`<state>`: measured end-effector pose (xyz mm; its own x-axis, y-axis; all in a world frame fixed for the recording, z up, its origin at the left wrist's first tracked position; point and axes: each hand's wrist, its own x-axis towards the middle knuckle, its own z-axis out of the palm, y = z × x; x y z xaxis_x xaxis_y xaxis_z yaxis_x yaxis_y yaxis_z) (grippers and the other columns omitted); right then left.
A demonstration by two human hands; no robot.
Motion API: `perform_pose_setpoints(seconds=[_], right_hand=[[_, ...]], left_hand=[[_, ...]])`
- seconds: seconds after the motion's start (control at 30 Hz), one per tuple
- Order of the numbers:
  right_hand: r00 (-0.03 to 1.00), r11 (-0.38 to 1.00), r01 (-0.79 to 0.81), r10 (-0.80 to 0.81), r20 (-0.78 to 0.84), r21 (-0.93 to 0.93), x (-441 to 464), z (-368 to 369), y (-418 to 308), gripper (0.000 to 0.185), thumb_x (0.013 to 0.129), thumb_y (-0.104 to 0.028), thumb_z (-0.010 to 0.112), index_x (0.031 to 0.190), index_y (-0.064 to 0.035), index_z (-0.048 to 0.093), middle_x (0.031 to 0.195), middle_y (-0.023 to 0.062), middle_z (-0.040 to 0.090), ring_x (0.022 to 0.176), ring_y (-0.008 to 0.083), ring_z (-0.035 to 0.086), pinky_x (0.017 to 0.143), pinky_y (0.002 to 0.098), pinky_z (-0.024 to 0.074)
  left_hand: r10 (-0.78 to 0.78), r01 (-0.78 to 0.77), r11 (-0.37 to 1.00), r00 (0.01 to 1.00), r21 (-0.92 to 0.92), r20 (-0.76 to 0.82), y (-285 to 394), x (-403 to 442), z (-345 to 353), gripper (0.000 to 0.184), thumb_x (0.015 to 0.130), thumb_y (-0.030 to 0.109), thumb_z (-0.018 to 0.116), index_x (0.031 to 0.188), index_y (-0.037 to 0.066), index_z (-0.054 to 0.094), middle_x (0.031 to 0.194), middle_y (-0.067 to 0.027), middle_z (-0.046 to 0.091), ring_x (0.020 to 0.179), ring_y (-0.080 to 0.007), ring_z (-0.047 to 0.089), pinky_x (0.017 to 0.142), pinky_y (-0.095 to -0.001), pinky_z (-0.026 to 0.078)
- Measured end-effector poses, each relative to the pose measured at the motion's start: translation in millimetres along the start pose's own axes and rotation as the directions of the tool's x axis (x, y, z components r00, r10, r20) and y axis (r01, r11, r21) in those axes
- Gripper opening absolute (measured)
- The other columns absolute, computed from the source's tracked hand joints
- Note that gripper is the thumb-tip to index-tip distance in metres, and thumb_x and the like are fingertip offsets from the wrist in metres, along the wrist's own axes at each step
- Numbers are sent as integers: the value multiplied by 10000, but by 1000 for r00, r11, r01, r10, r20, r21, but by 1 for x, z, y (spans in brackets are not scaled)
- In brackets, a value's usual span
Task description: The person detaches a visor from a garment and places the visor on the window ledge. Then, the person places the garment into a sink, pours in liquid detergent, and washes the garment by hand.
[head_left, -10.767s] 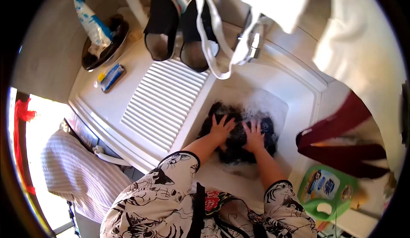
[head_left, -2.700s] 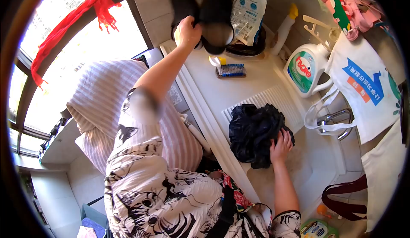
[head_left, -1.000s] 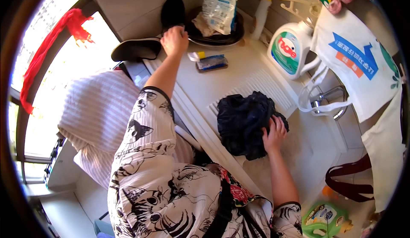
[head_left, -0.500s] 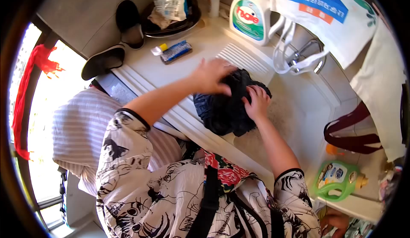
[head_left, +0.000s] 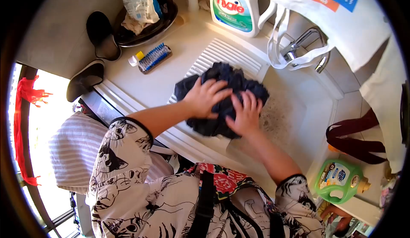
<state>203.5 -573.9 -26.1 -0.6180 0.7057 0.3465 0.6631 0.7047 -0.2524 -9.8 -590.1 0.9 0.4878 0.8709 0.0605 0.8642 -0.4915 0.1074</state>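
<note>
A wet black cloth bundle (head_left: 222,73) lies on the ribbed washboard (head_left: 213,50) at the sink's left edge. Resting on its left part is my left hand (head_left: 206,97), fingers spread. My right hand (head_left: 246,114) presses on the bundle's right side, its fingers also apart. Neither hand grips a fold that I can see. Some suds cover the bottom of the white basin (head_left: 303,114) beside the cloth.
Two black slippers (head_left: 102,35) (head_left: 86,81) stand at the back left. Near them are a brush (head_left: 155,58) and a bowl (head_left: 170,18) holding a bag. A white detergent jug (head_left: 234,8), hanging bags (head_left: 333,33), a faucet (head_left: 294,48) and a green bottle (head_left: 339,181) surround the basin.
My left hand has let go of a slipper and come right onto the cloth. One slipper now leans at the counter's left corner. My right hand has stayed on the bundle; the view has shifted.
</note>
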Motion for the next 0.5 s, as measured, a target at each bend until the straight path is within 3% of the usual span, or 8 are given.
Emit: perform_pose_setpoints(seconds=[0.1, 0.17, 0.33, 0.43, 0.5], right_hand=[[998, 991, -62, 57, -41, -117, 56, 9, 42, 701, 653, -315, 742, 1283, -215, 451, 1204, 107, 475, 1163, 303, 409, 933, 540, 291], [993, 986, -86, 74, -88, -144, 82, 17, 66, 627, 694, -307, 729, 1261, -231, 473, 1194, 87, 496, 1154, 288, 428, 929, 507, 301], [986, 967, -162, 149, -79, -194, 95, 17, 72, 552, 744, -316, 687, 1253, -243, 485, 1224, 87, 504, 1179, 270, 428, 938, 498, 310], [986, 975, -163, 154, -71, -149, 76, 14, 61, 536, 744, -302, 672, 1248, -255, 496, 1261, 100, 487, 1227, 276, 398, 972, 515, 288], [991, 992, -117, 114, -75, -38, 55, 7, 57, 508, 750, -325, 672, 1227, -234, 523, 1290, 118, 473, 1273, 302, 356, 1011, 527, 262]], left_hand=[[-142, 155, 988, 948, 23, -284, -23, 54, 18, 811, 578, 471, 769, 1278, 225, 443, 1262, -51, 455, 1141, -256, 452, 865, -492, 391], [-216, 230, 973, 920, 2, -326, -37, 87, 19, 729, 624, 461, 744, 1260, 236, 467, 1212, -51, 507, 1090, -235, 512, 843, -475, 416], [-327, 339, 941, 899, -10, -292, -38, 104, 17, 675, 648, 451, 736, 1238, 254, 473, 1148, -49, 526, 1076, -243, 526, 836, -472, 431], [-311, 328, 945, 905, 12, -291, -22, 81, 7, 616, 675, 415, 727, 1219, 251, 490, 1151, -55, 523, 1074, -249, 524, 839, -477, 426], [-255, 219, 964, 923, -152, -289, -16, 65, 2, 491, 701, 359, 710, 1147, 229, 551, 1124, -67, 530, 1051, -271, 531, 830, -455, 444]])
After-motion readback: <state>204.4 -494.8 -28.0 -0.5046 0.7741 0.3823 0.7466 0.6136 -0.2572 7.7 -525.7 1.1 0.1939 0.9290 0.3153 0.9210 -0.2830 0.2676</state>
